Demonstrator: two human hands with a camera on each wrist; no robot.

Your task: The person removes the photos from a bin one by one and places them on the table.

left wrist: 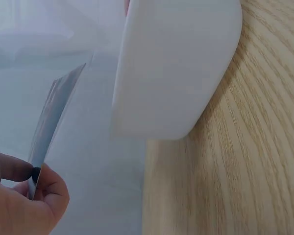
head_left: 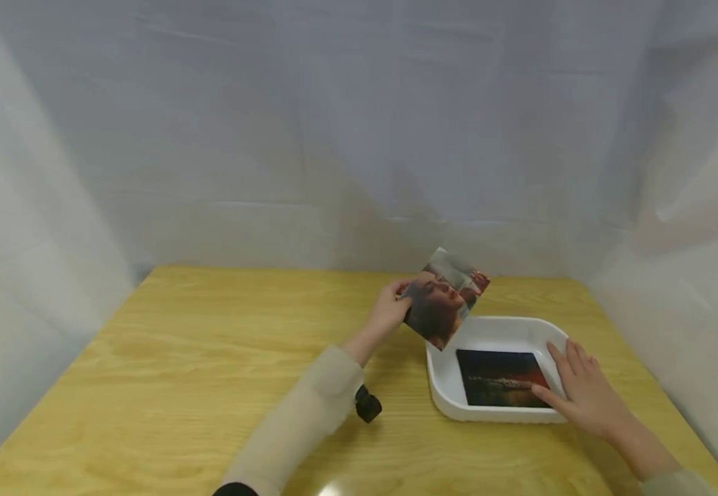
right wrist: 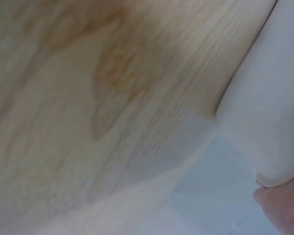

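A surface (head_left: 210, 324) of yellowish, grained wood spreads across the head view from eight o'clock round to four, its straight far edge lying just below the centre. Pale, creased sheeting walls it in: a greyish back sheet (head_left: 334, 110) at twelve o'clock, a whiter left sheet (head_left: 24, 241) at nine, a right sheet (head_left: 694, 200) at three with deeper folds and a darker patch toward two. Soft shadows fall low on the back sheet near the centre. A bright glare (head_left: 330, 490) gleams on the wood at six o'clock.
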